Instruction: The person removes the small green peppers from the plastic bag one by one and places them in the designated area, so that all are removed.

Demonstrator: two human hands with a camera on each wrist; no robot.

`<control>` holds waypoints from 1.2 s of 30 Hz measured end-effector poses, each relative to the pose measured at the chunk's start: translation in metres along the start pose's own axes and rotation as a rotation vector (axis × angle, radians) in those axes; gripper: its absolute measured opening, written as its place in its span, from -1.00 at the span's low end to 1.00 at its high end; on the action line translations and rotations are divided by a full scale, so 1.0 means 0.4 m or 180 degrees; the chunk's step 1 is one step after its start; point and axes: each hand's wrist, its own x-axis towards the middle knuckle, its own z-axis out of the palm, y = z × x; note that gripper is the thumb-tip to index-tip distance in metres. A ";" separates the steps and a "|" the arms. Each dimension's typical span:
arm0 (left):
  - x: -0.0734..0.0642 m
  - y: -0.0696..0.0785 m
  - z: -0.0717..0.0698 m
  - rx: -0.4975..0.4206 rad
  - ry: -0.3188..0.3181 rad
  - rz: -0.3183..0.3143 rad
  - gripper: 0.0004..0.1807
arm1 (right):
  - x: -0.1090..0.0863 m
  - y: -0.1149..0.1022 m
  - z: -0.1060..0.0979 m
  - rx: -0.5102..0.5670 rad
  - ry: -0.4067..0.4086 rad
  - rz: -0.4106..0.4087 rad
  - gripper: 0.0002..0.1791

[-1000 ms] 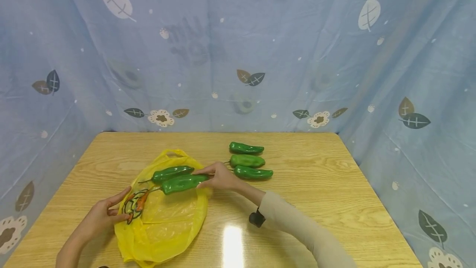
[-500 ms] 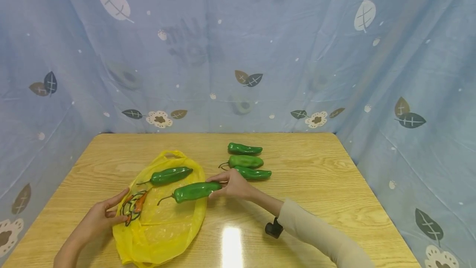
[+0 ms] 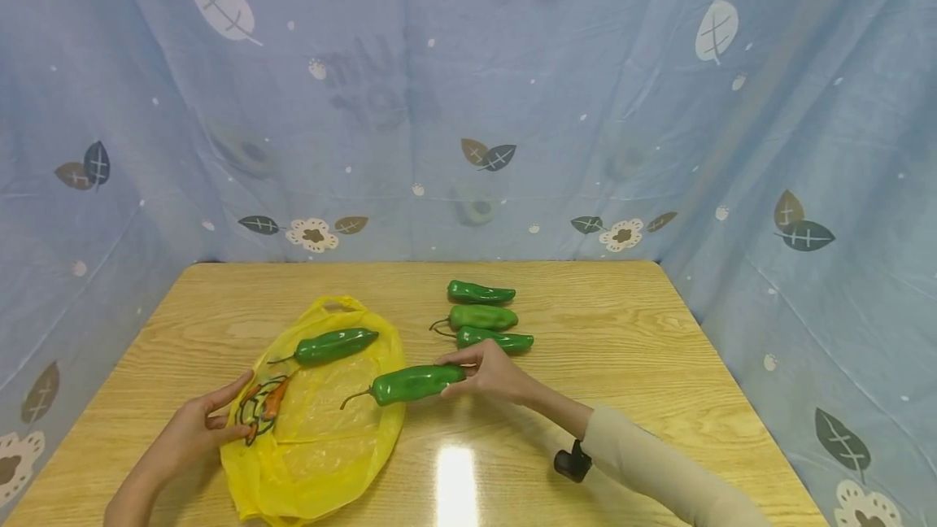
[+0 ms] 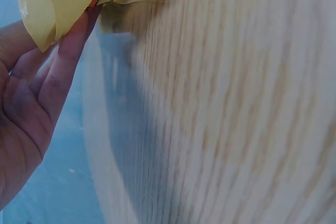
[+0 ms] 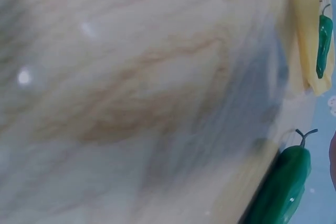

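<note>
My right hand [image 3: 498, 379] grips a long green chili pepper [image 3: 413, 385] by its pointed end. The pepper's thin stem points left, over the right edge of a yellow plastic bag [image 3: 329, 470]. My left hand [image 3: 192, 429] pinches the bag's left edge, beside its printed orange and black picture [image 3: 262, 409]. In the left wrist view, the fingers [image 4: 68, 56] reach up to the yellow plastic. Another green pepper [image 3: 335, 346] lies on the upper part of the bag, its stem also to the left.
Right of the bag, three more green peppers lie in a row: the far pepper [image 3: 481, 293], the middle pepper [image 3: 483, 317] and the near pepper [image 3: 498, 340], close behind my right hand. A blue leaf-print curtain [image 3: 439, 104] surrounds the wooden table [image 3: 622, 332].
My right hand has carried the held pepper rightward, from beside the other pepper on the bag to the bag's right edge. The left hand keeps its hold on the bag.
</note>
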 end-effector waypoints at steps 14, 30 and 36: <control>0.001 0.000 -0.003 -0.0021 -0.0027 -0.0017 -0.05 | -0.102 0.018 -0.028 0.0381 -0.0035 0.0079 -0.55; -0.004 0.000 -0.002 0.0030 -0.0021 -0.0038 -0.04 | -0.189 0.090 -0.067 0.0350 0.0080 0.0074 -0.53; -0.004 -0.003 0.001 -0.0034 0.0002 -0.0078 -0.04 | -0.196 0.106 -0.080 0.0183 0.0182 0.0128 -0.52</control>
